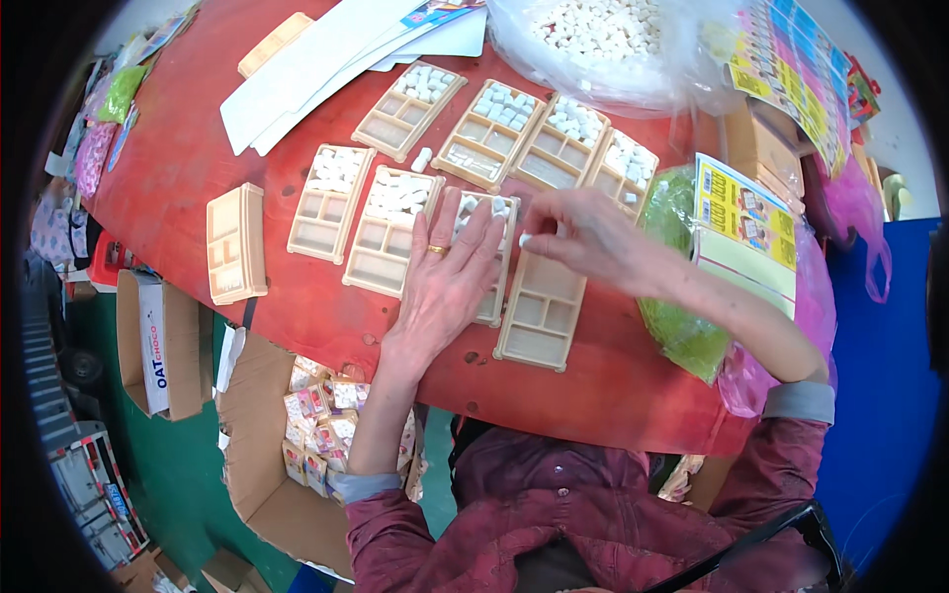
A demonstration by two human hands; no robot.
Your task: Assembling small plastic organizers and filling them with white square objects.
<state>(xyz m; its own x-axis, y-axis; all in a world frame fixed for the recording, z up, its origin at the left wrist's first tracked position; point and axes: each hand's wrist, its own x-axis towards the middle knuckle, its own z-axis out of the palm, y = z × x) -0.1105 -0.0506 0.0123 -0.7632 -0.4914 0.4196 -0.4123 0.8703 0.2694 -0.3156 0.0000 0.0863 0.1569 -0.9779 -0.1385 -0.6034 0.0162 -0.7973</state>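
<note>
Right hand (583, 233) has a white bit (525, 239) pinched over the far end of a tray (543, 301) pointing roughly ahead. Left hand (447, 267) is spread open, one tray over.

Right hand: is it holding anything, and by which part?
The right hand pinches a small white piece; one side shows, but the gripped part is hidden.

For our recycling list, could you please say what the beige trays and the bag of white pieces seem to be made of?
Beige trays: probably moulded plastic, fairly matte, given their uniform compartmented shape. Bag: likely clear, glossy plastic film, being crinkled and see-through.
</note>
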